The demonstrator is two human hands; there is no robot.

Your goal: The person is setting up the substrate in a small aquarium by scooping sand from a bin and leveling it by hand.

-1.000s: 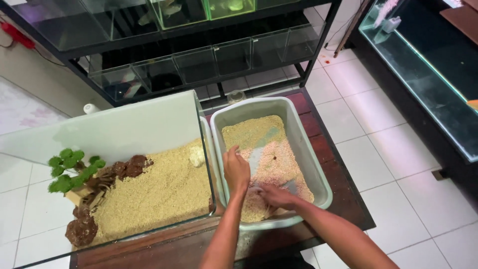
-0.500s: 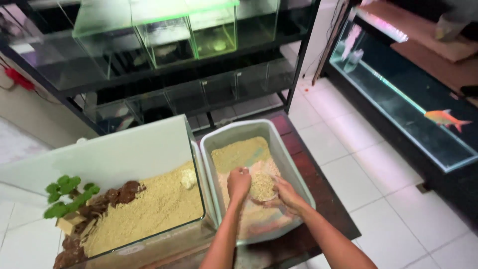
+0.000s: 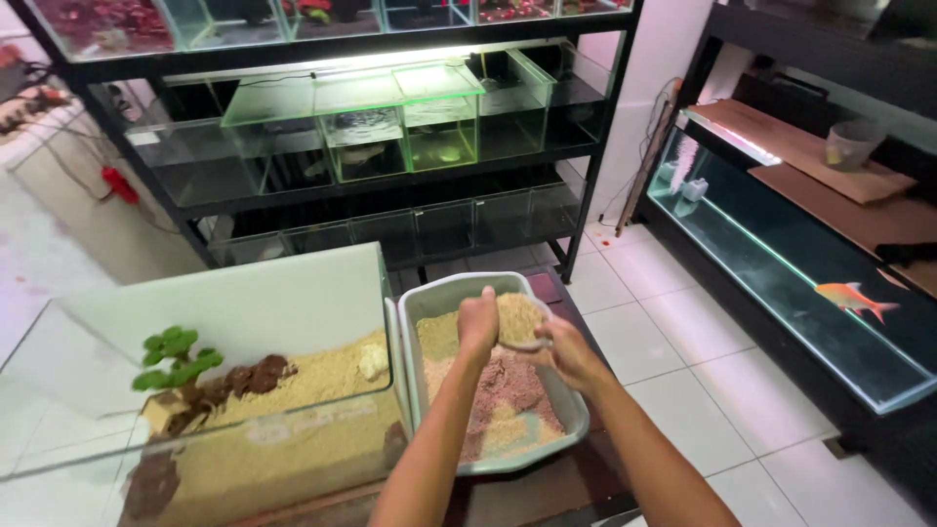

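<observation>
Grey tub [image 3: 566, 415]: plastic, on the dark wooden counter [image 3: 595, 483], holding tan sand over a patch of reddish-brown grit.
Scoop [image 3: 519, 324]: a small pale container heaped with tan sand, held above the far end of the tub, between the two hands.
Left hand [image 3: 477, 327]: fingers curled shut against the scoop's left side (knuckles toward the camera).
Right hand [image 3: 566, 353]: fingers wrapped around the scoop's right rim, holding it from below and beside.
Glass tank [image 3: 244, 312]: just left of the tub, touching or nearly touching it, with a bed of tan sand sloping toward the back.
Tank decor: a small green plant [image 3: 176, 357] on brown wood, next to dark brown rocks [image 3: 256, 376].
Rack [image 3: 390, 146]: black metal shelves behind, carrying several glass aquariums, some lit green.
Long aquarium [image 3: 781, 254]: on the right, well apart from the counter, with an orange fish [image 3: 854, 296] in it.
Floor [image 3: 703, 332]: white tiles.
</observation>
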